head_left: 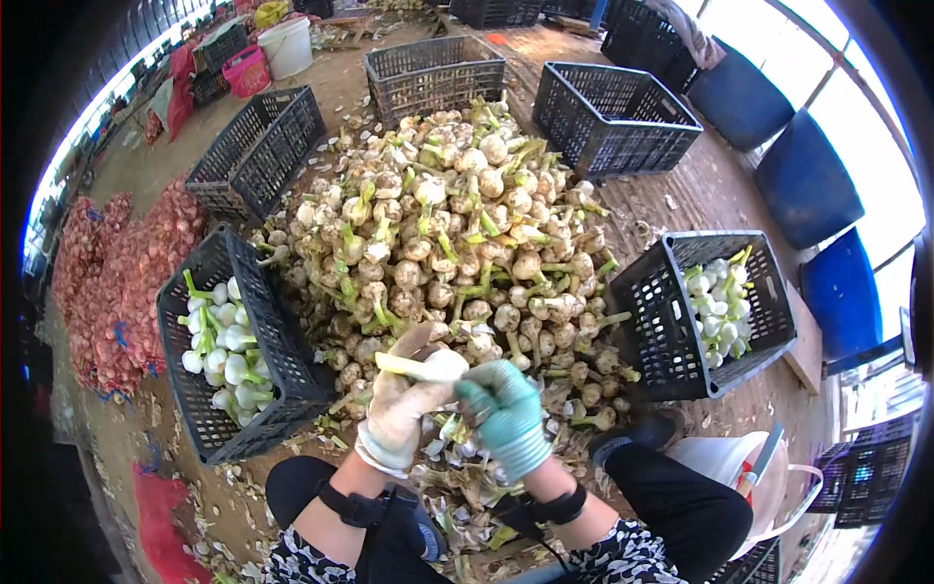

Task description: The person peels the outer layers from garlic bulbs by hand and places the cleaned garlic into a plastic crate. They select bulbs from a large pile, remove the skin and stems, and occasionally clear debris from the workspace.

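Note:
A white peeled garlic bulb [444, 366] with a pale green stem is held in front of the large garlic pile [457, 224]. My left hand [394, 409], in a white glove, is closed around the bulb, with the stem pointing left. At the bulb's right side is my right hand [504, 411], in a teal glove, its fingers curled in against it; whether a tool is in them cannot be made out. Peeled skins [467, 487] lie on the floor below both hands.
Black crates with clean white bulbs stand left [292, 389] and right [715, 384]. Further crates [438, 83] stand behind the pile. Red net sacks [117, 282] lie at left. A white bucket [769, 487] is beside the right knee.

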The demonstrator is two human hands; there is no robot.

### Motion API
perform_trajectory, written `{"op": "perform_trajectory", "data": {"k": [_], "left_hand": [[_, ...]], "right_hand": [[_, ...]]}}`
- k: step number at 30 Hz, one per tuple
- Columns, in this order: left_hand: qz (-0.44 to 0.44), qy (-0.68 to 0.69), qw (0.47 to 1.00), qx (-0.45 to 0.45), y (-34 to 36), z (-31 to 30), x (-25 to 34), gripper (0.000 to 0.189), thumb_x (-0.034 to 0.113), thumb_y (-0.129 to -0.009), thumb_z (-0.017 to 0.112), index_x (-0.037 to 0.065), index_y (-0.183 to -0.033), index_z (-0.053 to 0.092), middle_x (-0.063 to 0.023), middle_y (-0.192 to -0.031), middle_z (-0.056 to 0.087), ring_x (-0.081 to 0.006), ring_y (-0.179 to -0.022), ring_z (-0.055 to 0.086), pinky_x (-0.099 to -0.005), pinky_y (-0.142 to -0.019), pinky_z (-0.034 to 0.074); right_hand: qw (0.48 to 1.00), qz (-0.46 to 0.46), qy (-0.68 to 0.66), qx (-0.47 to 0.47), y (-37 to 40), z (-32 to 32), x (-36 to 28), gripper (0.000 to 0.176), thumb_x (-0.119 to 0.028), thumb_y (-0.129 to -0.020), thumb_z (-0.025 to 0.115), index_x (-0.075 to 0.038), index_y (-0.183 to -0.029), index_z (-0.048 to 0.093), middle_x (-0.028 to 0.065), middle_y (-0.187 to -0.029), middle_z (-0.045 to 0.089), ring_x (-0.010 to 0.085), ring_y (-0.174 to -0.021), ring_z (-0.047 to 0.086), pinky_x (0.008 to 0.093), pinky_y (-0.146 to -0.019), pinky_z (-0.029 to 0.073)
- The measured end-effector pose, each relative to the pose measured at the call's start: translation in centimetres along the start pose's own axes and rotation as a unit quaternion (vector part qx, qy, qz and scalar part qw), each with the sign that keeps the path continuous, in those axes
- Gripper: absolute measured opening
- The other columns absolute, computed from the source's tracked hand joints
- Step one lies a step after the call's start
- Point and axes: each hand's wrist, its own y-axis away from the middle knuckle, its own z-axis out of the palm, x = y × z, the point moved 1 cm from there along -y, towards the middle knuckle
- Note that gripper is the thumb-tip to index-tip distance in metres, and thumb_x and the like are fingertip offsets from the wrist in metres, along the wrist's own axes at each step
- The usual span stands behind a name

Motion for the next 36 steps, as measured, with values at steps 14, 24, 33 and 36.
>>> {"op": "perform_trajectory", "data": {"k": [14,24,33,36], "left_hand": [[0.022,0.114,0.982,0.149,-0.4,-1.6,0.7,0.029,-0.002,-0.072,0.046,0.002,-0.099,0.056,-0.0077,-0.086,0.057,-0.0203,-0.075,0.059,-0.0324,-0.072,0.053],[-0.124,0.433,0.892,0.037,-1.1,-1.8,1.2,0.037,0.006,-0.079,0.045,0.001,-0.115,0.052,-0.0138,-0.088,0.059,-0.0238,-0.070,0.058,-0.0429,-0.070,0.053],[-0.110,0.384,0.917,0.010,-1.9,-4.1,0.1,0.034,0.011,-0.079,0.046,-0.001,-0.109,0.057,-0.0153,-0.092,0.064,-0.0280,-0.082,0.065,-0.0381,-0.070,0.056],[-0.071,0.412,0.906,0.068,-2.0,-5.4,0.9,0.032,0.010,-0.081,0.045,-0.002,-0.108,0.057,-0.0149,-0.089,0.065,-0.0277,-0.080,0.065,-0.0365,-0.070,0.055]], "right_hand": [[0.987,0.070,-0.112,0.096,-2.4,-3.2,1.8,0.014,0.003,-0.086,0.055,-0.002,-0.099,0.057,0.0102,-0.087,0.062,0.0167,-0.072,0.062,0.0257,-0.062,0.053],[0.981,0.015,-0.109,-0.158,0.5,0.6,-3.3,0.075,0.000,-0.080,0.067,-0.007,-0.143,0.027,0.0103,-0.135,0.043,0.0188,-0.110,0.052,0.0303,-0.091,0.044],[0.954,-0.120,0.142,-0.235,1.1,1.2,-2.3,0.027,0.006,-0.073,0.061,-0.007,-0.096,0.064,0.0100,-0.092,0.065,0.0258,-0.087,0.062,0.0320,-0.073,0.051],[0.703,0.019,0.499,-0.507,3.0,1.4,1.4,0.054,-0.012,-0.077,0.072,-0.003,-0.125,0.051,0.0150,-0.110,0.063,0.0221,-0.100,0.061,0.0346,-0.085,0.049]]}}
